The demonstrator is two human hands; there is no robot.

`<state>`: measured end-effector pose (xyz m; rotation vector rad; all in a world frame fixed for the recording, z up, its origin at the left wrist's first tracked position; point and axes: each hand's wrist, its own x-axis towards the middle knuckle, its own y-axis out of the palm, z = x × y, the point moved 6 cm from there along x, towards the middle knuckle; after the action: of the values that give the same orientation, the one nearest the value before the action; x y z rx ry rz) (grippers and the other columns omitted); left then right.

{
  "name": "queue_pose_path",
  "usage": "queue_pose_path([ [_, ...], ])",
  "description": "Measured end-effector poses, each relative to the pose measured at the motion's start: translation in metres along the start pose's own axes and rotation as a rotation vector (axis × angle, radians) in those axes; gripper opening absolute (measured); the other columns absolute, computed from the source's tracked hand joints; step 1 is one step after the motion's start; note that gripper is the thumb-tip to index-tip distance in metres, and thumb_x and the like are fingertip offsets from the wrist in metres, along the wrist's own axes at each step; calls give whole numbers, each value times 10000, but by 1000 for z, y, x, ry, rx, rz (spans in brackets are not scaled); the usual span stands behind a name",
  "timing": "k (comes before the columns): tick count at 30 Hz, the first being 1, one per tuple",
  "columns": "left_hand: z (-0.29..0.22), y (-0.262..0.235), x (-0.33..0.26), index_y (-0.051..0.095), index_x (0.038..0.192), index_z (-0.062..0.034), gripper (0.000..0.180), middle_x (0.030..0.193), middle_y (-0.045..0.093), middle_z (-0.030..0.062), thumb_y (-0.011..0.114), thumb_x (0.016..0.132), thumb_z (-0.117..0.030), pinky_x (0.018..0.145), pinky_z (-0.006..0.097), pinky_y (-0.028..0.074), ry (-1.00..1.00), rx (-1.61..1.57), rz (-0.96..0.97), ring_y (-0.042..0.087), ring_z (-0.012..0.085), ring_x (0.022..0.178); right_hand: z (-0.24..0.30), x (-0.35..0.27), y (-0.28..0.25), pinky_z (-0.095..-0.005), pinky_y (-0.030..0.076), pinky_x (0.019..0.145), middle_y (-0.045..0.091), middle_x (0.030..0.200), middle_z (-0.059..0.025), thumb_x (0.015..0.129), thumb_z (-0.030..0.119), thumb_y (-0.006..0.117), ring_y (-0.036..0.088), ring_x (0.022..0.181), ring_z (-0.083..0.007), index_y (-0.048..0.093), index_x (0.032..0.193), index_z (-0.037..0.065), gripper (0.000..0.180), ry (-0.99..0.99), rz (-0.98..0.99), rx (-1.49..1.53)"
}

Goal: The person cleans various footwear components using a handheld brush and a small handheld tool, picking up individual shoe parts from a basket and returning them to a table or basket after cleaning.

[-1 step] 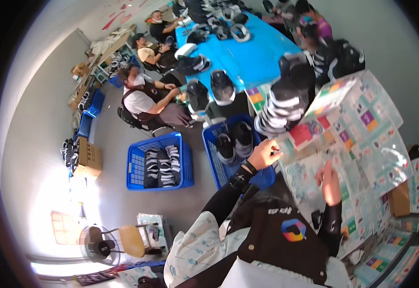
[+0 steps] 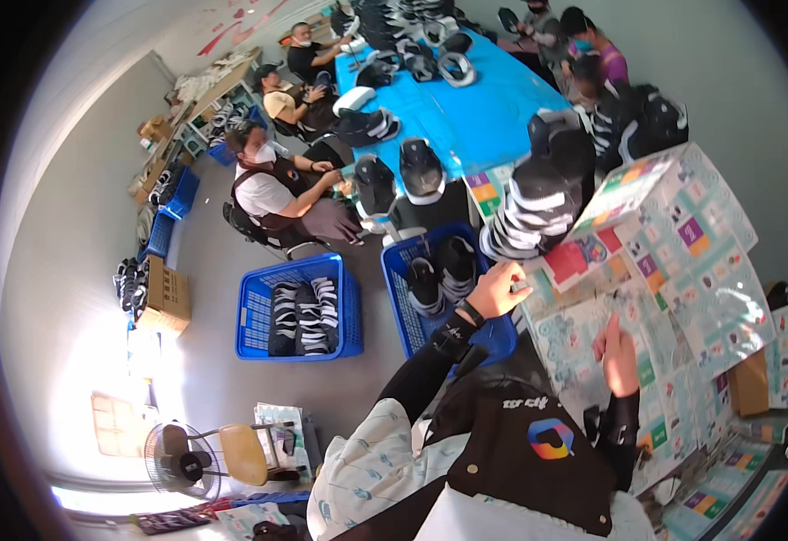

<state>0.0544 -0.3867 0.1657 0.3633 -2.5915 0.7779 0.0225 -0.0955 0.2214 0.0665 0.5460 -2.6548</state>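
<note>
My left hand (image 2: 499, 289) hovers over the near left edge of a worktable (image 2: 561, 338) covered in printed sheets. Its fingers are curled into a pinch; whatever sits between them is too small to make out. To its right, my right hand (image 2: 618, 359) is above the same sheets, fingers drawn together and pointing away from me. I cannot see what, if anything, it grips. A stack of black-and-white shoe uppers (image 2: 529, 212) rises just beyond my left hand. Beside my left forearm stands a blue basket (image 2: 396, 270) holding dark shoe pieces (image 2: 455, 261).
Another blue basket (image 2: 350, 316) with rows of shoe uppers (image 2: 299, 316) sits on the floor to the left. A seated person (image 2: 272, 185) works beyond it. Further off is a blue-covered table (image 2: 457, 99) with uppers and people around it. A fan (image 2: 182, 460) stands lower left.
My right hand has shifted slightly toward me, its fingers still together. My left hand keeps its pinch in nearly the same place.
</note>
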Motion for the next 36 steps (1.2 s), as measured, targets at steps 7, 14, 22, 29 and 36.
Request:
queue_pose_path([
  [7,12,-58,182,577,1218,-76,582,1128,590,174,820,762,-348,882,502,501,-75,457,-145,579,389,1099,-103,-40,-31,-340,412,553,509,542,-73,1075,526,358,495,505,-180,508,591,28,710,187,-154,-30],
  [14,-14,-34,315,545,1275,-82,664,1243,538,158,827,750,-374,935,563,452,-60,712,-153,516,402,1206,-114,-92,-81,-321,395,554,502,554,-57,1082,487,407,477,514,-152,512,626,10,668,221,-444,34],
  [22,-16,18,325,602,1194,-82,533,1244,516,166,796,756,-316,896,561,447,55,733,-170,519,389,1180,-128,-115,-96,-300,386,555,506,573,-41,1081,378,467,485,530,-129,519,662,11,559,193,-551,-40],
  [29,-33,20,269,614,1159,-123,409,1122,566,134,764,791,-224,881,515,464,154,338,-178,547,369,1112,-106,-96,-92,-301,416,573,556,628,-47,1052,273,531,523,576,-118,534,734,-7,424,147,-463,-157],
  [36,-13,-11,275,562,1253,-99,569,1227,513,156,798,759,-256,884,542,464,-30,560,-221,509,390,1177,-94,-61,-79,-309,429,579,576,639,-56,1019,243,582,543,587,-128,527,740,-22,388,111,-367,-120],
])
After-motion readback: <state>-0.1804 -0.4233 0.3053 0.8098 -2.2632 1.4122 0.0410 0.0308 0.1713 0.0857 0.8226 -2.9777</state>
